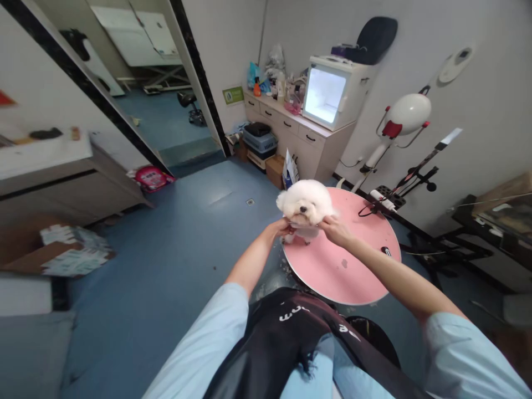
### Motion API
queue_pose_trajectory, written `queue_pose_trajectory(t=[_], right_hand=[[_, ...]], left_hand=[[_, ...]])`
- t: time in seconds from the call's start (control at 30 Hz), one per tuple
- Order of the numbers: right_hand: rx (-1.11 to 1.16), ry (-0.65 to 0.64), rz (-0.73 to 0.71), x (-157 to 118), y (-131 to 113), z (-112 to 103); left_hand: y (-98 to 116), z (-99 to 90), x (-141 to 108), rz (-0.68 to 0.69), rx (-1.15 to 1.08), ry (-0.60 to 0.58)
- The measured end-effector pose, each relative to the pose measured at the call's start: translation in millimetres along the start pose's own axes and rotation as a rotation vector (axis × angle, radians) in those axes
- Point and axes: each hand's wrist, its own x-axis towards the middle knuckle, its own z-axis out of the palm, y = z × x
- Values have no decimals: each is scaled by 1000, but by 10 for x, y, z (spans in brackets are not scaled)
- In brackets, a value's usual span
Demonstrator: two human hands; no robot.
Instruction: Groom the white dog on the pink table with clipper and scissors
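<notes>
On the round pink tabletop [353, 277], near its left rim: a white dog [310, 199], muzzle toward the camera, with a rounded, fluffy head. At the cheek on the left of the view, the left hand [286, 226], with fingers curled in close to the fur beside the muzzle. At the opposite cheek, the right hand [330, 224], likewise with fingers drawn in toward the fur. Level with each other, on either side of the muzzle. Too small in view to tell the exact opening of each hand, or any firm hold on fur or on something thin; cannot tell.

Farther right on the tabletop, well apart from the dog, a small black item [386, 251]. At the far right rim, a dark slotted holder [393, 198]; above it, a white and red dryer [409, 113].

Behind the dog, on the floor [187, 238], a white and blue bag [290, 172], just beside a cardboard box [275, 169]. Next to that box, stacked carriers [260, 141]. Along the wall, a dresser [286, 126] with an orange bottle [256, 87] and a lit cabinet [326, 95] on top. In front of the body, a black apron [257, 354] with white lettering.
</notes>
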Motion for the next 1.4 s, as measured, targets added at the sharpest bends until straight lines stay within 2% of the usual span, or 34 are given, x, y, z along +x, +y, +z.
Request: queue_pose_trajectory(t=[0.07,0.13,0.23,0.3,0.37,0.43,0.5,0.6,0.73,0.87,0.93,1.03,1.2,1.3,1.4], right_hand=[[-13,-70,102,51,65,56],[-7,-126,106,90,98,129],[-6,-145,94,123,71,251],[-9,-159,94,122,13,314],[-6,-178,80,99,-61,342],[1,-204,27,68,-128,328],[12,-250,-84,70,-157,276],[11,-293,-208,204,-67,158],[-34,-260,-112,459,169,70],[-5,-350,-155,455,187,133],[7,-329,-118,448,155,175],[4,-277,42,507,110,262],[128,-355,190,539,-171,568],[194,-298,452,598,-430,779],[267,-352,688,761,-693,969]], left_hand=[[-14,-45,-129,37,38,68],[-77,19,-281,120,64,144],[-190,330,-421,192,93,134],[-187,551,-424,241,103,268],[-85,669,-398,268,98,327],[95,665,-387,279,93,328],[306,591,-403,287,83,327],[597,488,-435,273,65,333],[824,451,-401,223,55,325],[902,435,-316,198,34,337],[939,418,-268,176,41,308],[1035,370,-175,170,60,210],[1218,210,88,156,130,-13],[1264,94,256,156,191,-166],[1292,-19,384,133,224,-307]])
